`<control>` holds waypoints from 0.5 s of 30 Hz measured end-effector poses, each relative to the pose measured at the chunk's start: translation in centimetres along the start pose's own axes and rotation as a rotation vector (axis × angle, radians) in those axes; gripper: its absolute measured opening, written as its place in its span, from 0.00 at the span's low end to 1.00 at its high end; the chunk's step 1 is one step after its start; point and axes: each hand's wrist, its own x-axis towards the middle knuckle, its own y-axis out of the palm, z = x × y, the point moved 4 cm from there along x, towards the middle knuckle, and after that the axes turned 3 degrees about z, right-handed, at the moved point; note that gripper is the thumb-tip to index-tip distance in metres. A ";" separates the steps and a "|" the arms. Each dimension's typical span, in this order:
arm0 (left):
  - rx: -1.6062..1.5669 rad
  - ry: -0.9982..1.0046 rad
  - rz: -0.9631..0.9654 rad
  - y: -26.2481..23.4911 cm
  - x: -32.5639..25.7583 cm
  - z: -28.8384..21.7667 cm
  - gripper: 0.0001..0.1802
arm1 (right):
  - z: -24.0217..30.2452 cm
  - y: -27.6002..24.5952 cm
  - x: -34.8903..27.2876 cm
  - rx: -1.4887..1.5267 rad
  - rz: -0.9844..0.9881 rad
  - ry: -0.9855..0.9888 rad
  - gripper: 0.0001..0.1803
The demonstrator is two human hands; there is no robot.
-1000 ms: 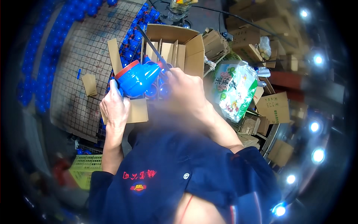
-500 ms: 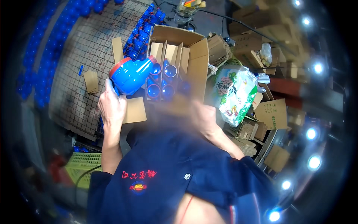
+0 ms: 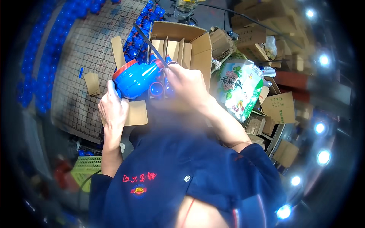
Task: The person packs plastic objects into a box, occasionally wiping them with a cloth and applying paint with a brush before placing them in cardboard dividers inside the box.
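Observation:
My left hand (image 3: pixel 114 108) grips a glossy blue cast pipe fitting (image 3: pixel 133 81) from its lower left, the fingers partly hidden behind it. The fitting is tilted, with a wide red-rimmed end toward the upper left and a narrower neck with a red end at the right. My right hand (image 3: pixel 190 83) is closed round one end of a long, flat, dark metal file (image 3: pixel 149 42). The file slants up and left, passing at the fitting's red neck end; whether they touch I cannot tell. Behind my hands stands an open carton (image 3: pixel 200 47) with cardboard dividers and blue fittings inside.
A wire-grid rack (image 3: pixel 97 49) lies at the left, with cardboard pieces (image 3: pixel 92 83) on it and rows of blue fittings (image 3: pixel 45 60) beyond. At the right are a green-and-white plastic bag (image 3: pixel 243 89) and stacked cardboard (image 3: pixel 279 108). A yellow-green crate (image 3: pixel 87 165) stands at the lower left.
My right hand has moved up and left to the fitting's neck, and the file now shows clearly in it. My left hand still holds the fitting in nearly the same place.

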 end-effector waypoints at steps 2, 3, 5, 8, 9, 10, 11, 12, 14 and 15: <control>0.001 0.011 0.010 0.0 0.0 0.0 0.23 | -0.1 0.1 0.0 0.017 0.015 0.016 0.06; -0.002 0.008 0.011 0.0 0.0 0.0 0.23 | -0.1 0.3 -0.2 -0.065 0.064 -0.016 0.10; -0.006 -0.005 0.024 0.1 0.2 0.2 0.23 | 0.1 0.6 -0.4 -0.149 0.117 -0.047 0.15; 0.002 -0.002 0.031 0.0 0.3 0.0 0.23 | 0.3 0.4 -0.3 -0.146 0.110 -0.066 0.14; 0.002 -0.006 0.032 0.0 0.3 -0.1 0.23 | 0.1 0.6 -0.2 -0.137 0.126 -0.040 0.14; 0.018 -0.002 0.014 -0.1 0.3 -0.1 0.23 | 0.0 0.7 -0.1 -0.128 0.142 -0.014 0.13; 0.035 0.002 -0.004 -0.1 0.3 -0.2 0.23 | 0.2 0.7 0.1 -0.127 0.145 -0.015 0.13; 0.034 0.000 -0.003 -0.1 0.3 -0.1 0.23 | 0.4 0.5 0.3 -0.044 0.062 0.034 0.09; 0.050 0.018 -0.023 0.0 0.3 -0.1 0.24 | 0.2 0.3 0.4 0.038 -0.019 0.084 0.07; 0.049 0.019 -0.023 0.0 0.3 -0.2 0.24 | 0.1 0.4 0.4 0.010 -0.012 0.060 0.06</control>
